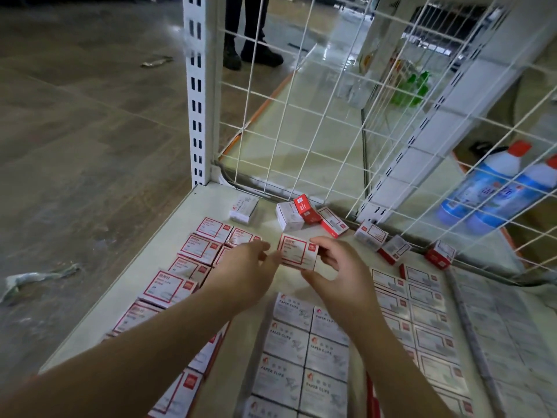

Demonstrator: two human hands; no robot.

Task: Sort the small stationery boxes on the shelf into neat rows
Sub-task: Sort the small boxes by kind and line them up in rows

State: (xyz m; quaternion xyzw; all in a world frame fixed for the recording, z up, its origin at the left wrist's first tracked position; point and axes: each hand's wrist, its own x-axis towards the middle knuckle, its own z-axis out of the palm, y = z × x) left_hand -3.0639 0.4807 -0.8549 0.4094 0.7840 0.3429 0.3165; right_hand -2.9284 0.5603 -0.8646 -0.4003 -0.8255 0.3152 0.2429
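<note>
Head view shows my two arms reaching out over the shelf (168, 267). Close to me the paper clip boxes (301, 351) sit in tidy rows, and red-edged boxes (168, 286) line up on the left side too. Past those, my right hand (337, 267) holds one red-edged box (297, 255), its fingers (324, 247) curled round the box's right end. My left hand (244, 268) touches the box's other side with fingers that look mostly straight. I think I am setting this box down at the top of a row. Next I need to line it up square with its neighbours. Farther back, loose boxes (313, 217) lie tipped by the wire grid (301, 116), waiting their turn.
</note>
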